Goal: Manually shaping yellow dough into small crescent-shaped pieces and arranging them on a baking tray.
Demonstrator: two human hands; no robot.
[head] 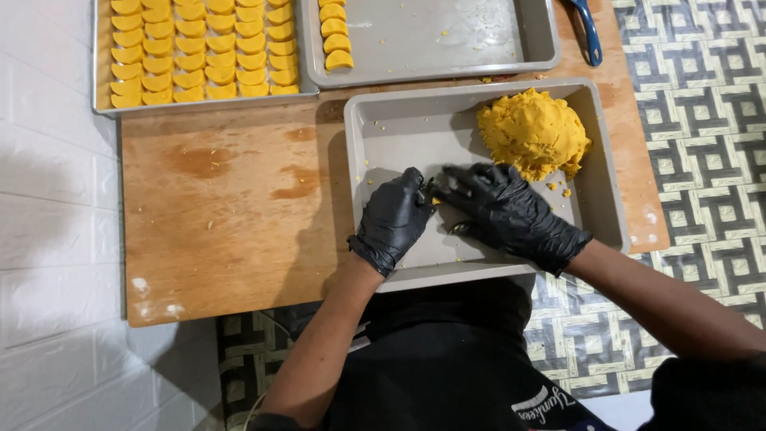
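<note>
Both my hands wear black gloves and meet over the near grey metal tray [375, 120]. My left hand [392, 219] is closed around a small piece of yellow dough, mostly hidden between the fingers. My right hand [507, 209] touches the same piece from the right, fingers curled on it. A big lump of yellow dough [533, 132] sits in the tray's far right corner, just beyond my right hand. Small crumbs lie on the tray floor.
The tray rests on a wooden board [223, 215]. At the back left a tray [100, 80] is packed with rows of yellow half-moon pieces [203, 52]. Another tray [447, 40] behind holds three such pieces [335, 36]. A blue-handled tool [589, 32] lies at back right.
</note>
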